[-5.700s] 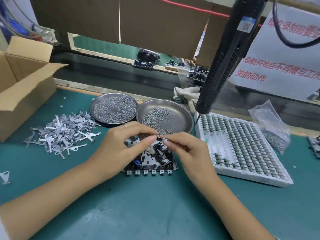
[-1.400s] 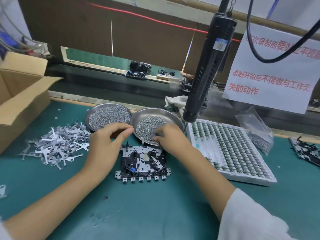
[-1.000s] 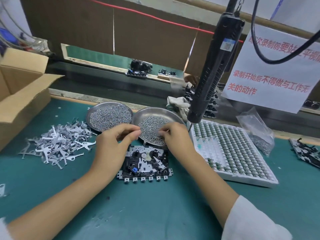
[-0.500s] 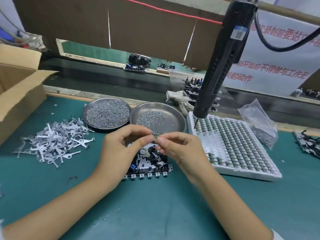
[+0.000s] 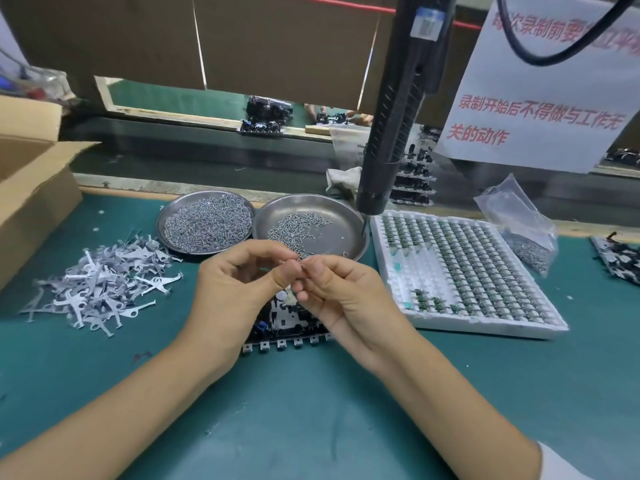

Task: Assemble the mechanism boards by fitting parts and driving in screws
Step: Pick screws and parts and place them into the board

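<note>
Hands meet above a board [image 5: 287, 327] lying on the bench: left hand [image 5: 235, 292] and right hand [image 5: 343, 296] pinch a tiny screw [image 5: 297, 263] between fingertips. Screw not yet seated; driver [image 5: 398, 109] hangs untouched.

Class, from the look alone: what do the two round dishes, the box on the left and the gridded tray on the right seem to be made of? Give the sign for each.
Round dishes: probably steel, brushed grey with a dull sheen.
Box: corrugated cardboard, matt brown with folded flaps.
Gridded tray: likely white plastic or foam; matt, with moulded pockets and slightly rough edges.
</note>
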